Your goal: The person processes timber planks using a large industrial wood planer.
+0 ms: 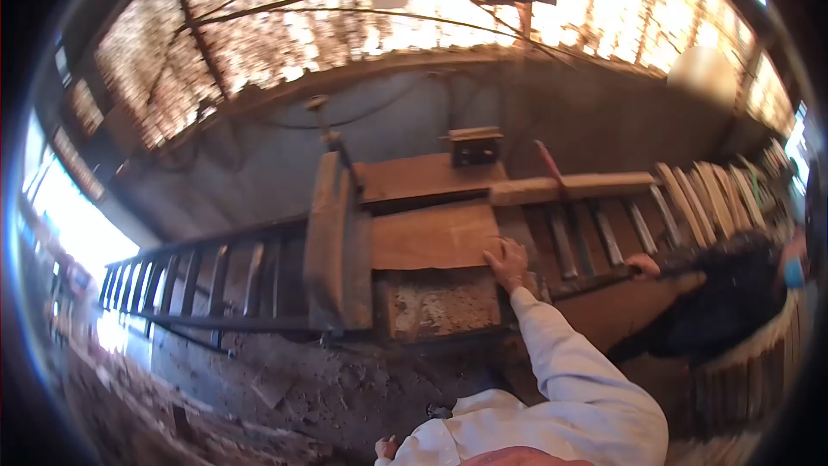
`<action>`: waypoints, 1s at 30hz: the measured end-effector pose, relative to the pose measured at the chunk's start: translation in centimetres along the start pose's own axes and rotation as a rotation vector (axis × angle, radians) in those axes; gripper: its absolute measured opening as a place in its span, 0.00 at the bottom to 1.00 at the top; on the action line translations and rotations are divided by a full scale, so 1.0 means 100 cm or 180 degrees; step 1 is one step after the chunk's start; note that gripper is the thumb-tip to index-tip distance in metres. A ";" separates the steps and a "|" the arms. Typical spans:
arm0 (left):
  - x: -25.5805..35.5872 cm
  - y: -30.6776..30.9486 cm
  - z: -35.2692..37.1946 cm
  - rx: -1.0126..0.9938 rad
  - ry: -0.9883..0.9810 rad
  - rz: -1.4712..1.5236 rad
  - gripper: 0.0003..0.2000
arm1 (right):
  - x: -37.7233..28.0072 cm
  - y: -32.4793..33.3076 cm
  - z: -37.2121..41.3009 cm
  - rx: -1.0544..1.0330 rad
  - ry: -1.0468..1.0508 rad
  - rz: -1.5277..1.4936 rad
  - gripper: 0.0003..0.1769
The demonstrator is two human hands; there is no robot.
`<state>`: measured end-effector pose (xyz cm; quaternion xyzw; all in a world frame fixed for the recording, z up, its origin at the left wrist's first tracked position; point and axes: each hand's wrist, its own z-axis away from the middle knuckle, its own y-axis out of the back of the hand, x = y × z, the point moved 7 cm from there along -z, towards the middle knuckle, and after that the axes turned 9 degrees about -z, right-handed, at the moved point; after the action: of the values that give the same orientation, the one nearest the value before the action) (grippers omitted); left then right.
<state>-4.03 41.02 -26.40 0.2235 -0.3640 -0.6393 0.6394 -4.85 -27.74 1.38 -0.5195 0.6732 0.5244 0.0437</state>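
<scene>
Right hand: fingers loosely spread, not closed round anything, laid at the right end of the flat board. Thumb placement unclear. Left hand is low at the frame's bottom, mostly cut off; can't tell how far open or if it holds anything. Board lies flat over the machine bed, its left end up by the upright housing, chip-covered tray just on my side. My read: steady it with a flat palm near that end, light even pressure, edge square to the housing, no fingertips curled under. I'd leave the left hand well out. Risk: skew if I push at one corner only. Co-worker's hand is by the rollers to the right; mind it.
</scene>
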 end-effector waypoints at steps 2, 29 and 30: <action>0.026 0.009 -0.015 0.0104 -0.0232 -0.0180 0.25 | -0.005 0.005 0.003 0.0232 0.0101 -0.0050 0.35; 0.075 0.018 -0.047 0.0230 -0.0322 0.1171 0.22 | -0.081 -0.137 0.079 -0.0987 -0.4098 -0.5816 0.26; 0.069 0.014 -0.040 0.0211 -0.0231 0.1386 0.22 | -0.083 -0.146 0.071 -0.0868 -0.4180 -0.6051 0.25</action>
<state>-0.70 33.63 -26.69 0.1374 -0.4473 -0.4815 0.7411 6.40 -15.71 -6.45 -0.4439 -0.2019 0.5167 0.7036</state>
